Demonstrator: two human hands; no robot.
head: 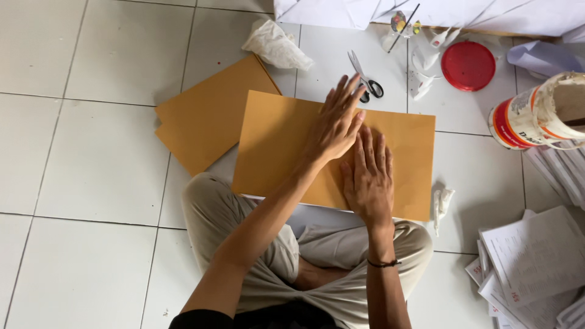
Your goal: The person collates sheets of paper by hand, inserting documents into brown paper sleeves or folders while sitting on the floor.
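Head view: a person sits cross-legged on a white tiled floor (91,152).
Brown sheet (280,146): lies flat before the knees, over a second brown sheet (207,116) to its left.
Left hand (335,125): fingers spread flat, pressing the sheet, gripping nothing.
Right hand (367,176): flat beside it, fingers straight, palm down.
Tub (536,113): white with a red band, tipped on its side at right; contents hidden.
Red lid (468,66): lies apart, near the scissors (364,78).
Printed papers (536,268): piled lower right.
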